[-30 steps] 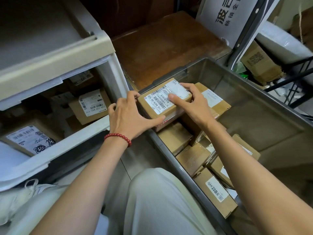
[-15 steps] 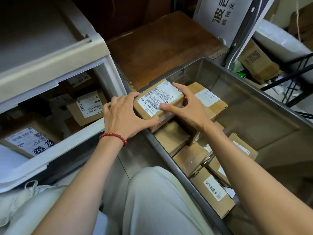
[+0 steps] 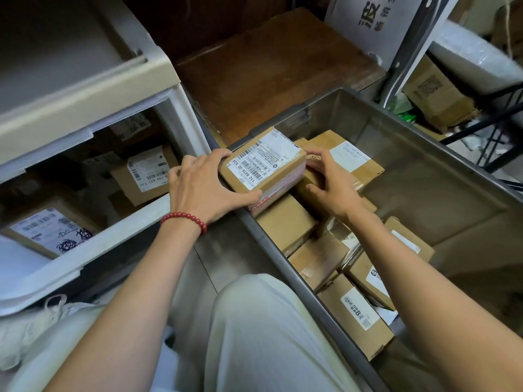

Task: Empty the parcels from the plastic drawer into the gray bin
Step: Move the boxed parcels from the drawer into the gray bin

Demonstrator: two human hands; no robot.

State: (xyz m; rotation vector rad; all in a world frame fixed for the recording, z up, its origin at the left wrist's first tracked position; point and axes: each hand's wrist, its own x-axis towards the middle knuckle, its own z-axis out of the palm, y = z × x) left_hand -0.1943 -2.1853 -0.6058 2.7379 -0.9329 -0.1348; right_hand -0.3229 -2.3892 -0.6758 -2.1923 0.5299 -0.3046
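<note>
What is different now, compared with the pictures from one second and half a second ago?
The right hand slid off the top of the labelled parcel to its right end; whether it grips there is unclear. Unchanged: the left hand holds the parcel's left end at the rim of the gray bin, and other parcels remain in the plastic drawer.

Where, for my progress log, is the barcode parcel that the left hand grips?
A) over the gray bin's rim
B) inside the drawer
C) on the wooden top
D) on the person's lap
A: the parcel, gripped by the left hand, sits across the near-left rim of the bin, above other boxes already inside and clear of the drawer.
</note>
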